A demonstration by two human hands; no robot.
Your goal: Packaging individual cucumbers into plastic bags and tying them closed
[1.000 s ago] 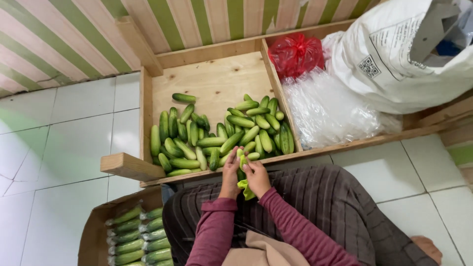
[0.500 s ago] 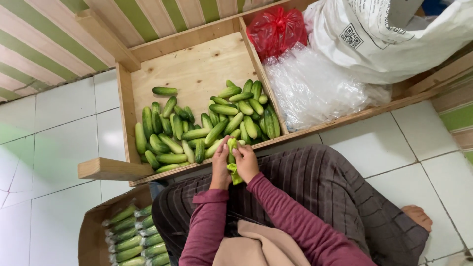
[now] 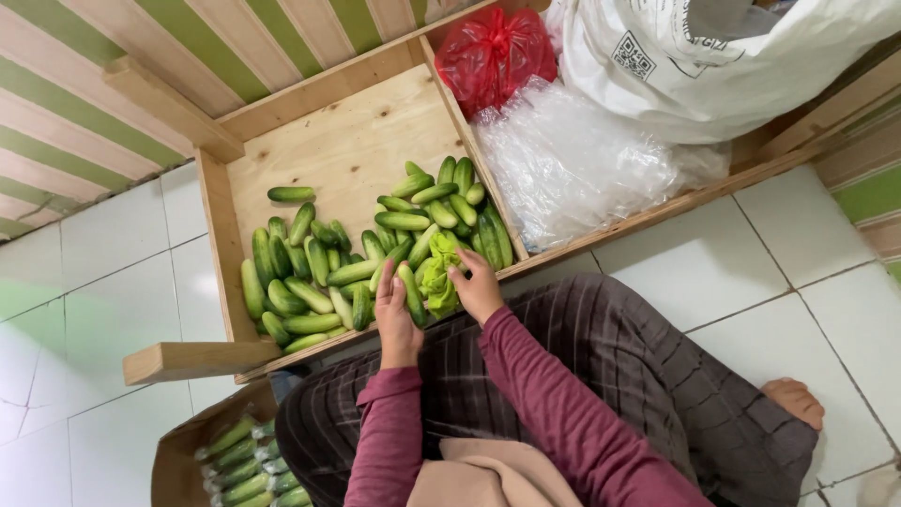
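A cucumber (image 3: 411, 293) lies between the two hands at the near edge of the wooden tray (image 3: 223, 246), with a bunched light-green wrapper (image 3: 437, 278) just to its right. The left hand (image 3: 394, 314) is curled loosely around the cucumber, thumb side against it; the right hand (image 3: 478, 285) pinches the wrapper with its fingertips, the rest of the hand open. Beyond both hands sits the loose pile of cucumbers (image 3: 366, 249) (all bare, as far as I can see), filling the near half of the tray. Below the left hand, by the person's knee, a cardboard box (image 3: 178, 455) holds rows of packed cucumbers (image 3: 242, 465), so a good part seems done, while most of the pile is left. Farther out, right of the right hand, lie clear plastic bags (image 3: 572, 164), a red bag (image 3: 493, 52) and a white sack (image 3: 713, 56).

Compared with half a second ago, the hands have moved forward over the tray edge, and the wrapper now shows more bunched up.
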